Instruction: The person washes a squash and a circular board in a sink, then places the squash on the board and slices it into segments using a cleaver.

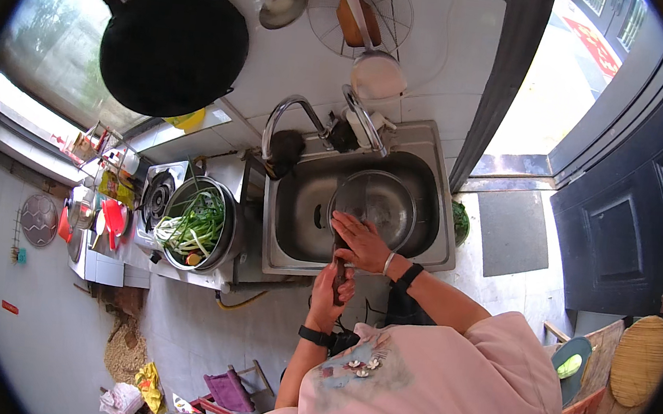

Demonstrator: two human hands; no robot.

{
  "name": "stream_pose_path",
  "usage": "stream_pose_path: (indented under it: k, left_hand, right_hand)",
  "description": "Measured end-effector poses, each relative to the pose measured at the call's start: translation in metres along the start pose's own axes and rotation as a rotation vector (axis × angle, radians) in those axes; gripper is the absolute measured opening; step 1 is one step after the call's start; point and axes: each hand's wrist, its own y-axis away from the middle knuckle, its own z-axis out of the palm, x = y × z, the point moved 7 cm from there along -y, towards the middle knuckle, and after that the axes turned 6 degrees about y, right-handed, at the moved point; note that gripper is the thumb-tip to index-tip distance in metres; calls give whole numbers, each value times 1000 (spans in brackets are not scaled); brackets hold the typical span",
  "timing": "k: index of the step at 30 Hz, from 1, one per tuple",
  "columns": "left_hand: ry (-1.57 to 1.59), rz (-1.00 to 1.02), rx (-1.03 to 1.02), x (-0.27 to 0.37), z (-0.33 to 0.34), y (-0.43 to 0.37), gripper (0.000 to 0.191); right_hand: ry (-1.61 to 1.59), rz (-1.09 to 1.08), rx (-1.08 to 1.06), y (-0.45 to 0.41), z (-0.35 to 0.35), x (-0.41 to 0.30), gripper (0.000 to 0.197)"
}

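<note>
My left hand (332, 291) is closed around the dark handle of a kitchen cleaver (360, 193), whose broad blade points away from me over the sink. My right hand (361, 243) lies nearly flat with extended fingers against the blade's lower part, close to the handle. Beneath the blade, a round bowl (396, 219), see-through or shiny, sits in the stainless steel sink (302, 204). A small dark piece (318, 216) lies on the sink floor left of the bowl. Two curved chrome faucets (294, 100) (364, 114) rise at the sink's back edge.
Left of the sink, a metal pot (226, 245) holds scallions beside a gas burner (158, 193). A black wok (173, 51), a ladle (284, 6) and a spatula (379, 75) hang on the wall. A pump bottle (363, 127) stands behind the sink. An open doorway is at right.
</note>
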Motion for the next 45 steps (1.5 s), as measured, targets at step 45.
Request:
stream_pose_path:
  k: [45]
  left_hand:
    - [-1732, 408, -653, -492, 200, 50, 14]
  right_hand:
    - [455, 2001, 930, 1025, -140, 43, 28]
